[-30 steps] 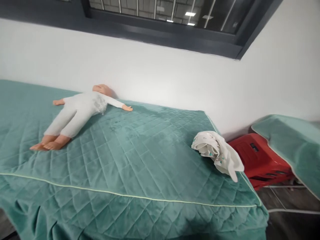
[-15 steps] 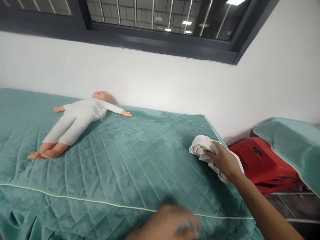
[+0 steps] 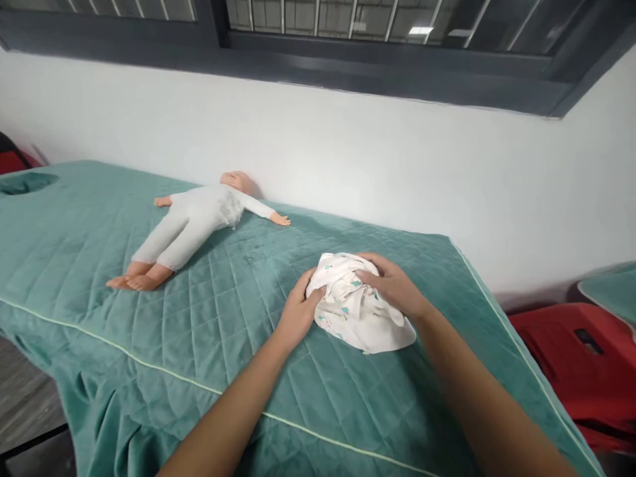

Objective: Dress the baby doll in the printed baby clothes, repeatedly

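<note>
A crumpled white cloth (image 3: 370, 328) with small green prints is bunched up between my two hands, just above the green quilted bed cover (image 3: 238, 318). On its left side my left hand (image 3: 299, 308) grips the edge, thumb on top. My right hand (image 3: 395, 285) holds the upper right part, its thumb pressed into the folds. Whether the cloth is a garment I cannot tell. Farther left, a baby doll (image 3: 199, 212) in a white body lies on its back, arms spread and feet toward me.
Behind the bed runs a white wall (image 3: 348, 159) below a dark window frame (image 3: 372, 69) with bars. Red plastic chairs or stools (image 3: 561, 358) stand past the bed's right edge. A face hole (image 3: 27, 183) shows at the far left of the cover.
My right hand has brought the cloth leftward from the bed's right edge. My left hand has come up from the near edge and taken hold of it. The view has swung slightly.
</note>
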`<action>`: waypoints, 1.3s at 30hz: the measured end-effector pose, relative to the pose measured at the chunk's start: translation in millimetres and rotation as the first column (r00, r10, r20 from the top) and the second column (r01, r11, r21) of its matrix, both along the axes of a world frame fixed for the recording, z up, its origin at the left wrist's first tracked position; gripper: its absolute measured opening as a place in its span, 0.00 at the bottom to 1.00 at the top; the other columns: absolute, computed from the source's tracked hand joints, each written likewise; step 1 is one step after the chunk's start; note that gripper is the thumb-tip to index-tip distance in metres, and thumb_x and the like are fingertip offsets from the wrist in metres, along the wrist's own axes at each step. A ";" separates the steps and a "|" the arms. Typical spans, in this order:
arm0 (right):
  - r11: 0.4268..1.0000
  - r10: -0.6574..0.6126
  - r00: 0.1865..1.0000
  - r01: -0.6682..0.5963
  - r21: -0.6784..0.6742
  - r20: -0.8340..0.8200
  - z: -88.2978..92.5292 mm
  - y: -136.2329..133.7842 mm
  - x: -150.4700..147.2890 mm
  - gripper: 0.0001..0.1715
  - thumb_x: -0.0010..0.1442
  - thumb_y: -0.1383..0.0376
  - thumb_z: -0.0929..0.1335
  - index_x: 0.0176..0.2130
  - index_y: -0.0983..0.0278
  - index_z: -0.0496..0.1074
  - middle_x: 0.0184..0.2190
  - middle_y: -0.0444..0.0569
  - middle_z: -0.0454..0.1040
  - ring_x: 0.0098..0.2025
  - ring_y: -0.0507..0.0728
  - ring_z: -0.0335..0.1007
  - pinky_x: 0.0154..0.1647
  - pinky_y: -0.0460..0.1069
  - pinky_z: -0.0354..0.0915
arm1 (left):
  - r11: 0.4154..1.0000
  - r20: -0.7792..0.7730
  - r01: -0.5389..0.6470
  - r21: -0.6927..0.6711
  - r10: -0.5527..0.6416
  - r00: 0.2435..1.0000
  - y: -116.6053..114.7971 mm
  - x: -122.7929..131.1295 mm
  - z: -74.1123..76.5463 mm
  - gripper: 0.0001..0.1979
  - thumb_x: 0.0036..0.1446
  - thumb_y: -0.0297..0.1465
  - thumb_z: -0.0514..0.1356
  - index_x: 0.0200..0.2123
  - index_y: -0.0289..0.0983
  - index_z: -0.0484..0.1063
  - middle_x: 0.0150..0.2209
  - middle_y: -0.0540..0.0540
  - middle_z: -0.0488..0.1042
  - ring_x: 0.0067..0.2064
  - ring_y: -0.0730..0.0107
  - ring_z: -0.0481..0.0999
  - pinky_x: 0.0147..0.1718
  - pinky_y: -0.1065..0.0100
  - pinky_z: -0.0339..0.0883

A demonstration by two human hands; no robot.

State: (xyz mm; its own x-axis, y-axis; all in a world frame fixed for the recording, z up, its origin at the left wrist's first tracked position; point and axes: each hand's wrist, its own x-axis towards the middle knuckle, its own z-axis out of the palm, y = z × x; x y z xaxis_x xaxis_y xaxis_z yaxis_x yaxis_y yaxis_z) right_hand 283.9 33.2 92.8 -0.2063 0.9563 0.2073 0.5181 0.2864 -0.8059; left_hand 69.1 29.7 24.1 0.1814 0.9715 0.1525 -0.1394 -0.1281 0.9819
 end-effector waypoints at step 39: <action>0.929 0.091 0.995 -0.071 0.363 -0.038 -56.7 -28.6 -59.0 0.21 0.50 0.72 0.72 0.42 0.59 0.66 0.66 0.55 0.61 0.67 0.62 0.58 0.66 0.60 0.57 | 0.925 0.655 0.154 -0.346 0.121 0.746 7.3 -6.3 1.4 0.14 0.62 0.32 0.57 0.45 0.32 0.78 0.46 0.40 0.81 0.58 0.52 0.75 0.59 0.56 0.67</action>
